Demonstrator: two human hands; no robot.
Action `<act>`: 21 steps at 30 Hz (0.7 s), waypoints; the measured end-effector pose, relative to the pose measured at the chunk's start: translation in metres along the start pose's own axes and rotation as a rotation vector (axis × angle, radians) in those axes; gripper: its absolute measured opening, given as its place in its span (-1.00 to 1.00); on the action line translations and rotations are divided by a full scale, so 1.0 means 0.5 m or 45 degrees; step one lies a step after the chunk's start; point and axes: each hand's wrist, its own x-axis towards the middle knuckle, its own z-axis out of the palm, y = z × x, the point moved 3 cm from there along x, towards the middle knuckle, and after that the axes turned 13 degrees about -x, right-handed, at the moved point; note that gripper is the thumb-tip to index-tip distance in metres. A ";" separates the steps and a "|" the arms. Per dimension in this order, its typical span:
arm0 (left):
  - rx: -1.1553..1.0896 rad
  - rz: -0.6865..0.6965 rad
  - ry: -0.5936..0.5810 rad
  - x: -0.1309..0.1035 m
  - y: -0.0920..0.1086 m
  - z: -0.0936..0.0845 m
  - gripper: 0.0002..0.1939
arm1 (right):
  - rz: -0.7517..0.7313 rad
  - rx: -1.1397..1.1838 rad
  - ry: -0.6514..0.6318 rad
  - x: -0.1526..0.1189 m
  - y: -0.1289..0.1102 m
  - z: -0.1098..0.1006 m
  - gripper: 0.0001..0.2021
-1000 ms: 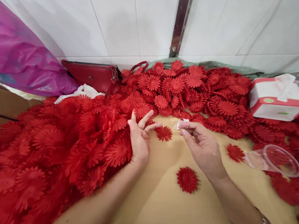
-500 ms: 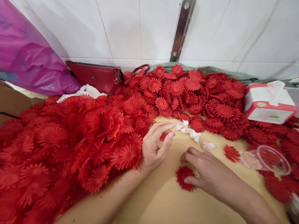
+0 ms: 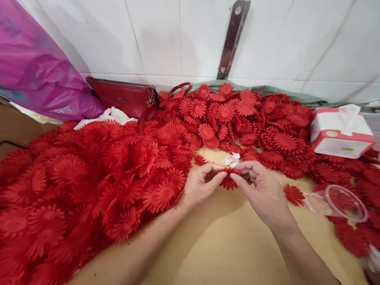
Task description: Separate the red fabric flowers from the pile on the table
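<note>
Between my two hands is a red artificial flower, its petals pointing down toward the table. My left hand pinches its left side with thumb and fingers. On the other side, my right hand grips it between thumb and fingertips. Just behind the fingertips lies crumpled white tissue, partly hidden by my right hand. A big heap of red flowers reaches up to my left wrist. One loose flower rests to the right of my right hand.
More red flowers are piled along the tiled wall. At the right stand a tissue box and a clear plastic cup on its side. A red purse and a purple bag are at the back left.
My right hand has lifted the red flower from the table and brought it up and forward to my left hand. Both hands now hold it together.
</note>
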 end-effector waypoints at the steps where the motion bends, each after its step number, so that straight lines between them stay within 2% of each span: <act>1: -0.068 -0.048 0.020 0.002 -0.004 -0.002 -0.65 | -0.007 0.023 0.019 -0.003 0.003 0.009 -0.74; 4: -0.193 -0.125 0.063 0.007 -0.006 -0.002 -0.59 | -0.049 0.110 0.034 -0.013 0.006 0.025 -0.66; 8: -0.247 -0.151 0.073 0.009 -0.003 0.001 -0.56 | -0.072 0.207 0.042 -0.017 0.005 0.024 -0.62; 14: -0.190 -0.178 -0.066 0.008 0.004 0.003 -0.60 | -0.191 0.042 0.078 -0.023 0.015 0.017 -0.66; 21: -0.257 -0.178 0.045 0.008 0.007 -0.002 -0.53 | -0.371 -0.112 0.167 -0.025 0.002 0.023 -0.63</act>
